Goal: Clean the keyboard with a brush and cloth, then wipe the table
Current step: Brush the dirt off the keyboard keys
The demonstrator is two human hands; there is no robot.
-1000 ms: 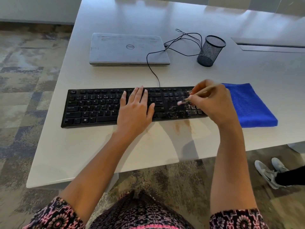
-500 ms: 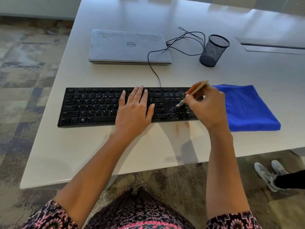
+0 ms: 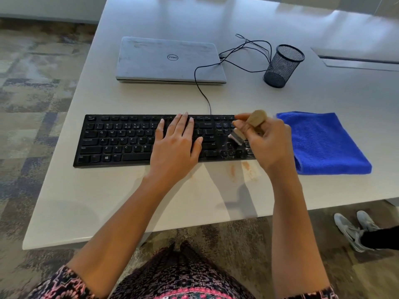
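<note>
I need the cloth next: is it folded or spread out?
Folded. The blue cloth lies right of the keyboard, with doubled layers showing along its near edge.

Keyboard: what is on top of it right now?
The left hand lies flat on the middle keys of the keyboard, covering them. The right hand holds a brush, bristles down over the keys above the arrows. This hand hides the right end.

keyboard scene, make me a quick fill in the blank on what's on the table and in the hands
1. The right hand holds a ____ over the keyboard.
2. The colour of the folded cloth right of the keyboard is ____.
3. The laptop behind the keyboard is ____, not open.
Missing words: brush; blue; closed.
</note>
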